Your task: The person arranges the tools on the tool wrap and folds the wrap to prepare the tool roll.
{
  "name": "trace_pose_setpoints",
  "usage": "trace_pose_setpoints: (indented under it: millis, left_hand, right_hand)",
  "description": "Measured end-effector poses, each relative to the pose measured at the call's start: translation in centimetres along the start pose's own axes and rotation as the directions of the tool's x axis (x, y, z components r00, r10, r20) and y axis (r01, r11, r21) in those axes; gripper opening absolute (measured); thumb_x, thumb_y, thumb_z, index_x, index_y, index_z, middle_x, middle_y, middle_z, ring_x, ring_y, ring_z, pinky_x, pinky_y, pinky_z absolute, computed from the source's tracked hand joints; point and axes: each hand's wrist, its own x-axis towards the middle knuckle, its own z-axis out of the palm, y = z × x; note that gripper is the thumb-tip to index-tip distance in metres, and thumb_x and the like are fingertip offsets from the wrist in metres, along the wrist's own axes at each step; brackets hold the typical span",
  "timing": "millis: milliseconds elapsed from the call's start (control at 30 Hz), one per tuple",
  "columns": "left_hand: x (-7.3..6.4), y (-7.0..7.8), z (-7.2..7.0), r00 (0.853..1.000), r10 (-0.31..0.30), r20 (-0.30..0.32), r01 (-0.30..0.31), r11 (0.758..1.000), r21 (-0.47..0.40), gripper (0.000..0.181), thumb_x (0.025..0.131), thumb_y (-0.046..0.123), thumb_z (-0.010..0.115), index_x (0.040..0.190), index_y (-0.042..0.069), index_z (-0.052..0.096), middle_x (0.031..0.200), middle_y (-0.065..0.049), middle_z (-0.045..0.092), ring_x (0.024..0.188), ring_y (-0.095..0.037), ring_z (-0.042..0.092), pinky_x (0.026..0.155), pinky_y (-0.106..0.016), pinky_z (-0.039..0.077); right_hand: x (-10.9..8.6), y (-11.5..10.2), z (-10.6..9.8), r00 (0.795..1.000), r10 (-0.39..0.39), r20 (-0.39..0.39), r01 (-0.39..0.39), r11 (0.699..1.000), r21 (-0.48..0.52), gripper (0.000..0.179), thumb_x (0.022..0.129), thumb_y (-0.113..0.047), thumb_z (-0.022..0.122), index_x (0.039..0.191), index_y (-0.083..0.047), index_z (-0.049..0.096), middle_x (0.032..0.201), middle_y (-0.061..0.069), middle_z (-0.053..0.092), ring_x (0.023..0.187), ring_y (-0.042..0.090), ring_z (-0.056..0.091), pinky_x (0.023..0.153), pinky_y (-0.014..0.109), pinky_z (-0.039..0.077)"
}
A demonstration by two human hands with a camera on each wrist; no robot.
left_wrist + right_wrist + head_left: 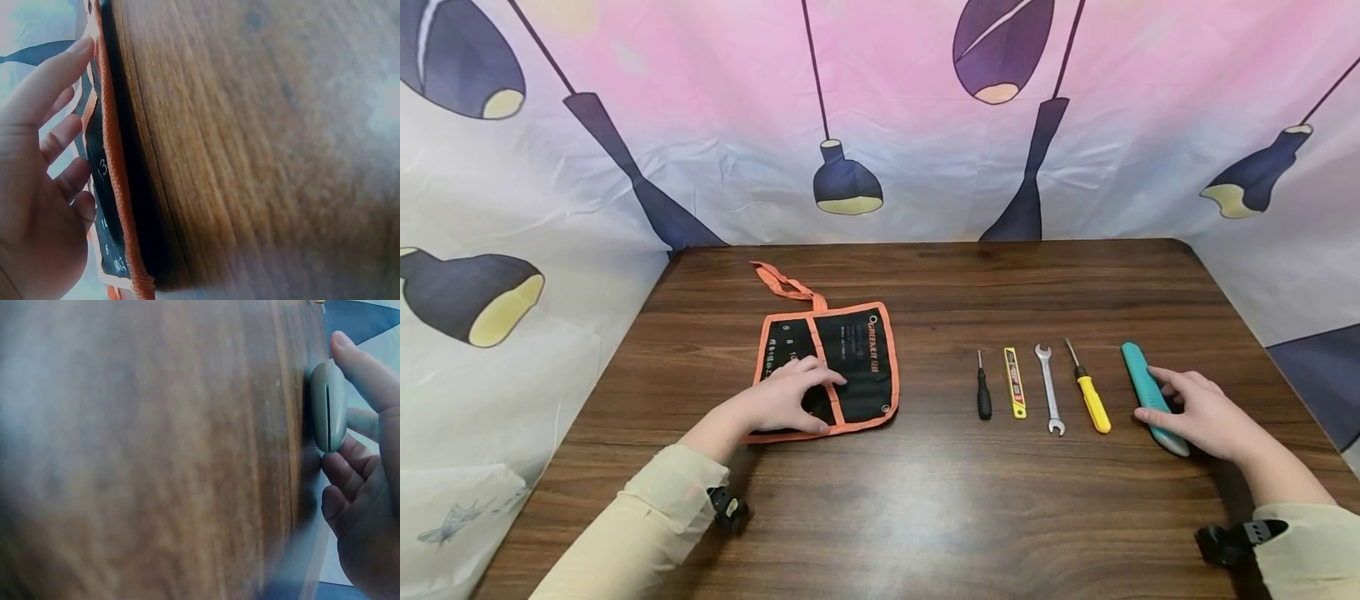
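Note:
A black tool pouch (861, 350) with orange edging lies at left of centre. My left hand (790, 396) rests over its lower left part, fingers relaxed and thumb apart. In the left wrist view, the thumb tip is right at the orange edging (115, 162). At the right, my right hand (1202, 412) holds a teal utility knife (1142, 379) with a grey end, thumb on one side and fingers on the other. The right wrist view shows the slotted end of this knife (329, 406) close over the table, between the thumb and fingers.
Between the hands lie a black screwdriver (983, 396), a yellow flat pack (1015, 383), a double open-end wrench (1049, 390) and a yellow screwdriver (1090, 396). An orange strap (786, 283) trails behind the pouch. Patterned cloth (910, 167) hangs behind the wooden table (925, 517).

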Motion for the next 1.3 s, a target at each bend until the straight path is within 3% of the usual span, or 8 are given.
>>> trace_pose_setpoints:
  millis: [333, 600, 833, 1300]
  left_hand:
    - [-0.5, -0.3, 0.0, 0.998, -0.031, 0.059, 0.036, 0.996, -0.078, 0.060, 0.074, 0.041, 0.077, 0.128, 0.026, 0.054, 0.108, 0.006, 0.047, 0.101, -0.015, 0.047, 0.086, -0.042, 0.041]
    - [-0.4, -0.3, 0.5, 0.997, -0.031, 0.069, 0.036, 0.996, -0.077, 0.059, 0.074, 0.044, 0.076, 0.126, 0.027, 0.055, 0.104, 0.006, 0.049, 0.096, -0.014, 0.048, 0.082, -0.039, 0.042]
    - [-0.3, 0.0, 1.0, 0.998, -0.037, 0.056, 0.041, 0.997, -0.065, 0.054, 0.074, 0.044, 0.075, 0.123, 0.029, 0.058, 0.105, 0.008, 0.048, 0.096, -0.012, 0.049, 0.083, -0.039, 0.043]
    - [-0.7, 0.1, 1.1, 0.997, -0.053, 0.064, 0.058, 0.996, -0.074, 0.049, 0.076, 0.041, 0.075, 0.122, 0.034, 0.060, 0.103, 0.011, 0.046, 0.099, -0.013, 0.047, 0.087, -0.040, 0.041]
  right_hand:
    - [0.3, -0.1, -0.1, 1.000, -0.015, 0.010, 0.015, 1.000, 0.005, 0.083, 0.086, -0.042, 0.065, 0.135, 0.017, 0.033, 0.102, 0.026, 0.049, 0.087, 0.034, 0.050, 0.068, 0.047, 0.042]
    - [0.2, 0.3, -0.3, 1.000, 0.006, -0.010, -0.006, 1.000, 0.000, 0.080, 0.089, -0.044, 0.060, 0.135, 0.016, 0.033, 0.106, 0.029, 0.048, 0.086, 0.035, 0.052, 0.067, 0.048, 0.042]
    - [-0.1, 0.7, -0.5, 0.999, 0.034, 0.008, -0.034, 0.999, -0.014, 0.086, 0.084, -0.047, 0.066, 0.131, 0.019, 0.035, 0.090, 0.019, 0.051, 0.073, 0.023, 0.049, 0.059, 0.034, 0.039]
    - [0.1, 0.5, 0.4, 0.995, 0.026, -0.100, -0.026, 1.000, 0.003, 0.065, 0.088, -0.036, 0.063, 0.124, 0.015, 0.046, 0.106, 0.031, 0.045, 0.087, 0.037, 0.047, 0.066, 0.049, 0.039]
